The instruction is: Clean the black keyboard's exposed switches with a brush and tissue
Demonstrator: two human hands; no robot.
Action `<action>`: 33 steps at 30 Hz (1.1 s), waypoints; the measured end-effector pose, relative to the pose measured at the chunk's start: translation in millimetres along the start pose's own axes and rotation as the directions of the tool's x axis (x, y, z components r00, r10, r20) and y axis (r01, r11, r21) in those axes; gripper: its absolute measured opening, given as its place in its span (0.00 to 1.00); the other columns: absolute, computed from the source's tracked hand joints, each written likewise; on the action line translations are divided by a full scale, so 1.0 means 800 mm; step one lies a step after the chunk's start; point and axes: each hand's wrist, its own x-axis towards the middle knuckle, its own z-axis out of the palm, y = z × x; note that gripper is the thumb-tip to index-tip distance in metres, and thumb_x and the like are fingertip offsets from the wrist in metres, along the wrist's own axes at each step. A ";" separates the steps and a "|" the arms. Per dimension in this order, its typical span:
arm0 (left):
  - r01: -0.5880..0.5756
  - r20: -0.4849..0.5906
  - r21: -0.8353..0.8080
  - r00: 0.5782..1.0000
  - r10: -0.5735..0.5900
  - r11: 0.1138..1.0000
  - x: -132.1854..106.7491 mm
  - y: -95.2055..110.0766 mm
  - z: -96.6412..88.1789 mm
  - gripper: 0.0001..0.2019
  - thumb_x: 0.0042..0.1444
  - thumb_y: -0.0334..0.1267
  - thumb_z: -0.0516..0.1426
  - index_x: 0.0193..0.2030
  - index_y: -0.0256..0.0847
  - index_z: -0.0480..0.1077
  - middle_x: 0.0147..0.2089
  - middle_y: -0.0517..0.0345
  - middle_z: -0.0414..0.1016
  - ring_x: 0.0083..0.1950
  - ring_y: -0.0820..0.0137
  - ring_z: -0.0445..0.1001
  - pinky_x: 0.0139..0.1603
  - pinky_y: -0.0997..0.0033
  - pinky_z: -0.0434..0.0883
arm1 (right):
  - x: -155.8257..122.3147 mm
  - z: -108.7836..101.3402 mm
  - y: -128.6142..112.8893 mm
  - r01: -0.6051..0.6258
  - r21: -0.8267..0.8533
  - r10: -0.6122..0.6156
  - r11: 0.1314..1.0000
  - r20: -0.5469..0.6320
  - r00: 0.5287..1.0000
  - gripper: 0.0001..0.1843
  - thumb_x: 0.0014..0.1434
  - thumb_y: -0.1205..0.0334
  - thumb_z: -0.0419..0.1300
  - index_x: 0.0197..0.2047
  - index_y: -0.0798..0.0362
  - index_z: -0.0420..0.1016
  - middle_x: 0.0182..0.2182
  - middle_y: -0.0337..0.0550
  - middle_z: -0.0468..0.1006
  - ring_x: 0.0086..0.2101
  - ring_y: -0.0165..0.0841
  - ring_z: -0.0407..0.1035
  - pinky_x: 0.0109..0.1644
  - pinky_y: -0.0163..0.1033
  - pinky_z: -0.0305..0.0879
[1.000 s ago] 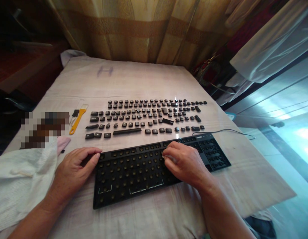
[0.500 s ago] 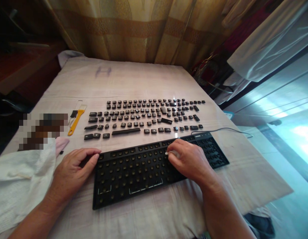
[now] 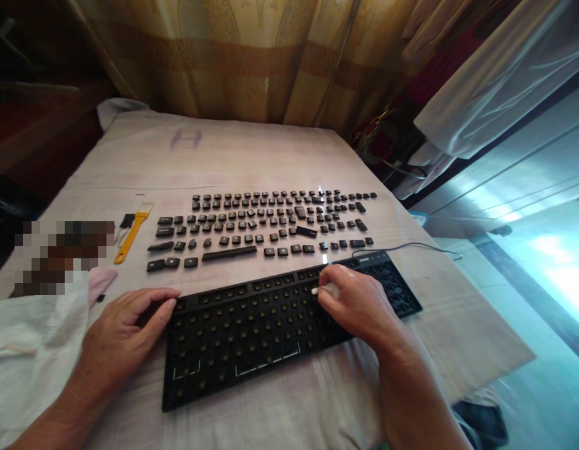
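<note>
A black keyboard [image 3: 214, 357] with its keycaps off lies at a slant before me, bare key posts showing across it. At its upper left corner, my left hand [image 3: 130, 325] grips the edge between thumb and forefinger. My right hand [image 3: 352, 300] is closed in a pinch over the right-centre part of the board. From its fingertips pokes the white tip of what looks like a cotton swab [image 3: 315, 291], close to the key posts; the rest is mostly hidden in the hand. Beyond the keyboard, loose black keycaps [image 3: 283, 252] are laid out in rows, with the long space bar [image 3: 229, 254] among them.
A yellow-handled brush [image 3: 130, 237] and a tool with a wire end [image 3: 127, 220] lie left of the keycaps. White cloth [image 3: 40, 350] covers the near left, beside a blurred-out patch. The keyboard's cable [image 3: 411, 245] runs right. A curtain [image 3: 223, 62] hangs behind the cloth-covered table [image 3: 252, 153].
My view has shifted a little, so the keyboard and keycaps sit slightly further left and lower. The right hand with the swab has moved slightly rightward along the keys; the left keeps its grip.
</note>
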 end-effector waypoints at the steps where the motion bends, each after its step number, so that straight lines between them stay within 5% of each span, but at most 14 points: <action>1: 0.003 0.001 -0.001 1.000 -0.003 1.000 0.000 0.001 0.000 0.26 0.50 0.67 0.52 0.36 0.50 0.78 0.41 0.56 0.83 0.47 0.56 0.79 0.61 0.51 0.72 | 0.000 0.000 0.001 -0.003 -0.001 0.003 1.000 -0.006 1.000 0.04 0.55 0.65 0.58 0.32 0.48 0.73 0.29 0.38 0.80 0.31 0.35 0.73 0.35 0.37 0.57; 33: 0.132 0.014 -0.036 0.991 -0.131 0.991 0.006 0.001 0.001 0.29 0.40 0.72 0.53 0.32 0.52 0.78 0.40 0.57 0.82 0.48 0.53 0.78 0.63 0.47 0.69 | -0.001 -0.011 0.029 -0.252 0.082 0.252 0.964 0.001 0.968 0.07 0.53 0.59 0.57 0.32 0.48 0.76 0.31 0.38 0.79 0.32 0.36 0.72 0.38 0.39 0.57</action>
